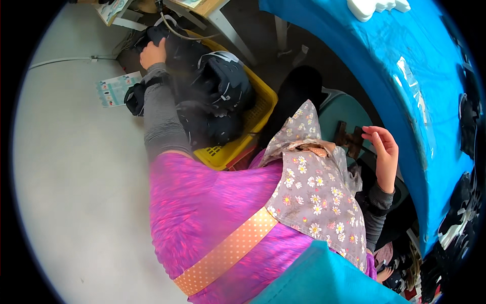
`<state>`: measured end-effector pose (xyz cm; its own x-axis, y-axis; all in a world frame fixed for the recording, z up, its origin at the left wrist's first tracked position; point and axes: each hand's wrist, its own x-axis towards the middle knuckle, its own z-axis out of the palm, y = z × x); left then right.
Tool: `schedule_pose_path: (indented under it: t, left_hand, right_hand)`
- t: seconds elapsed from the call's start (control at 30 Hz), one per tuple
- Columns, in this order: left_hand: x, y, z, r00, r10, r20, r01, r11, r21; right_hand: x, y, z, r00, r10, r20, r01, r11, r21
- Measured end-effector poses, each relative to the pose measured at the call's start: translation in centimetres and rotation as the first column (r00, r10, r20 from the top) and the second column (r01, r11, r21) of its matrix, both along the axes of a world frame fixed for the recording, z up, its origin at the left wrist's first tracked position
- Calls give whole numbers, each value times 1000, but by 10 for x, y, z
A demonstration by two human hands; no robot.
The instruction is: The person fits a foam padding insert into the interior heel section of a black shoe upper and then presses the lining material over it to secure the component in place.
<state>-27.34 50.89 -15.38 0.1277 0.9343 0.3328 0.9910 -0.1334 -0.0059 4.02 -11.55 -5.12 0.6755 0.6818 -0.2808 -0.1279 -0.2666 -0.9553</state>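
My left hand reaches far out to the upper left, its fingers curled on the edge of a pile of black fabric pieces with white trim. The fingertips are partly lost against the dark cloth, and the exact piece in the grip is hard to make out. A yellow plastic basket holds the pile, some of which hangs over its left side. On the right, my right hand is raised beside the blue-covered table, fingers loosely bent and apart from the thumb, with nothing in it.
A blue-covered table curves along the right, with white pieces on its far end. Near my right hand stands a green stool with a brown object. A printed sheet lies left of the basket. White table legs stand behind.
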Motion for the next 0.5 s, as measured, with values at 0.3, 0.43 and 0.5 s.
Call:
schedule_pose_path:
  t: [0.3, 0.43, 0.5]
  left_hand:
    - [27, 21, 7, 987, -36, -159, -14, 953, -304]
    - [19, 21, -17, 986, -16, -164, -46, 928, -369]
    - [7, 18, -35, 995, -5, -102, -32, 934, -355]
  right_hand:
    - [2, 3, -1, 1000, -1, 24, 2, 999, -45]
    - [-5, 4, -1, 1000, -11, 28, 13, 998, -59]
    - [-5, 2, -2, 999, -32, 23, 33, 998, -48]
